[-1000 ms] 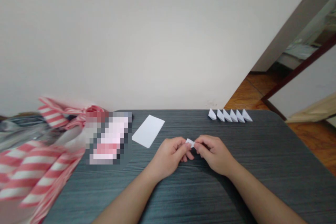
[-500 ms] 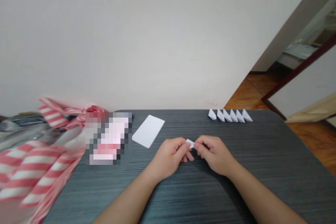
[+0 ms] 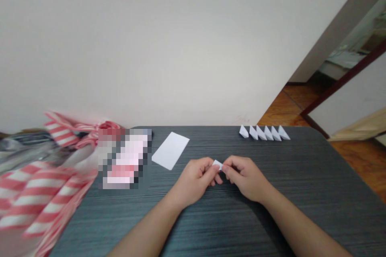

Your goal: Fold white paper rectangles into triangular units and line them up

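A small folded piece of white paper [image 3: 217, 164] is pinched between my left hand [image 3: 194, 180] and my right hand [image 3: 245, 178], just above the middle of the dark table. Most of the paper is hidden by my fingertips. A flat white paper rectangle [image 3: 170, 150] lies on the table to the left of my hands. Along the far edge stands a row of several small folded white paper triangles [image 3: 264, 132].
A pixelated pink and white object [image 3: 126, 160] lies at the table's left. Red-and-white striped fabric [image 3: 39, 196] hangs over the left side. A white wall [image 3: 150, 48] rises behind the table, and a wooden floor [image 3: 286, 108] shows at the right.
My hands have shifted only slightly, with the small paper still pinched between them. The paper now tilts a little differently.
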`<action>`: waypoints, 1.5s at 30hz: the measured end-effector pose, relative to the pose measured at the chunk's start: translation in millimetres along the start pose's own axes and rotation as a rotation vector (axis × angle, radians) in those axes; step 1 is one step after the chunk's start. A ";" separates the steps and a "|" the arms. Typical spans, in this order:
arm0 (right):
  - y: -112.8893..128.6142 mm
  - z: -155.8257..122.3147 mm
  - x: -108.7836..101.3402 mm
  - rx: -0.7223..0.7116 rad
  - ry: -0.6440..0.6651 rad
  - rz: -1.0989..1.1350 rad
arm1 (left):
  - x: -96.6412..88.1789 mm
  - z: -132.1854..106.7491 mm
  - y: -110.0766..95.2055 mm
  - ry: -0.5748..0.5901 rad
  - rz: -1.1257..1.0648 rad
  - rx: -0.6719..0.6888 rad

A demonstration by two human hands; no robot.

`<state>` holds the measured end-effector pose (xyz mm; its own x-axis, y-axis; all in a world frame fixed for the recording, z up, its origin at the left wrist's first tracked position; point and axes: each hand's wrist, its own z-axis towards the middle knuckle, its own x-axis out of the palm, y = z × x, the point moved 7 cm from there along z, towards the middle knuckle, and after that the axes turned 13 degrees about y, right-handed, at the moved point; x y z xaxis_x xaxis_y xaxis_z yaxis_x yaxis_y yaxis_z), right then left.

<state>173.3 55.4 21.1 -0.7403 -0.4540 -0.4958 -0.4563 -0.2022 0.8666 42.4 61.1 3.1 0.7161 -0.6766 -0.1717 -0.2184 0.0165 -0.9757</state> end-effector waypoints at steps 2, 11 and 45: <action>-0.4 0.2 -0.4 0.015 0.003 -0.005 | 0.3 -0.3 0.4 0.008 -0.001 0.001; 3.9 -0.5 -1.6 -0.006 0.007 -0.022 | 0.1 -1.3 -5.3 0.016 0.020 0.002; -2.1 -0.1 -1.8 0.012 -0.005 0.058 | -2.9 -2.0 0.0 -0.042 -0.108 -0.025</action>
<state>175.7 56.6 20.2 -0.7678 -0.4606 -0.4454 -0.4188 -0.1654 0.8929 39.0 61.6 3.8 0.7631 -0.6423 -0.0720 -0.1549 -0.0737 -0.9852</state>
